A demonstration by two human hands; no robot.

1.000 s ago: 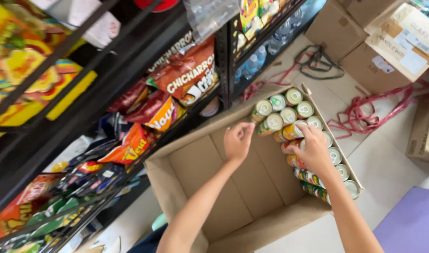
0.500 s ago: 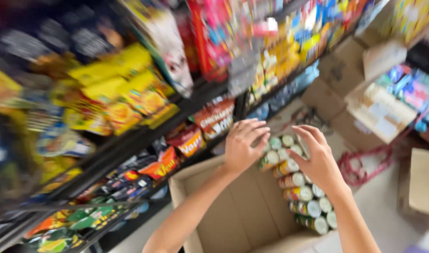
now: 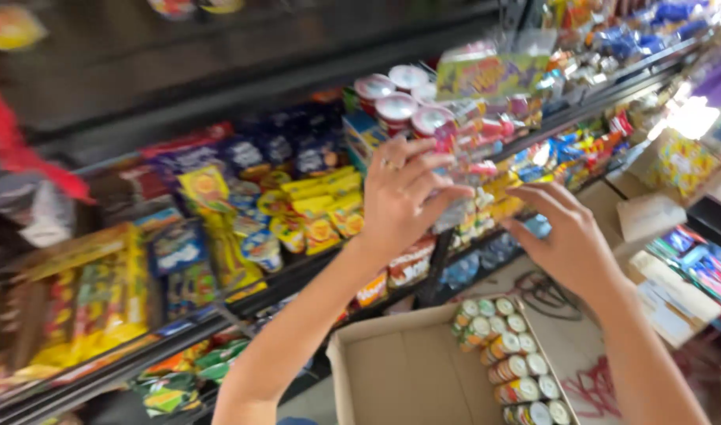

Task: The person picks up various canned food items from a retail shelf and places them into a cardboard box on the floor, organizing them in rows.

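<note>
Both raised above the cardboard box [image 3: 392,378] — left hand [image 3: 403,197] gripping a snack packet [image 3: 462,206] (blurred), right hand [image 3: 569,240] fingers open.

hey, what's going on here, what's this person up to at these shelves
A person stands at a stocked snack shelf, both bare hands raised to it. The left hand is curled against a clear packet on the rack, though the blur hides exactly what it grips. The right hand is open beside it, fingers spread, holding nothing visible. Below them on the floor sits an open cardboard box with rows of small cans packed along its right side; the rest of the box is bare.
</note>
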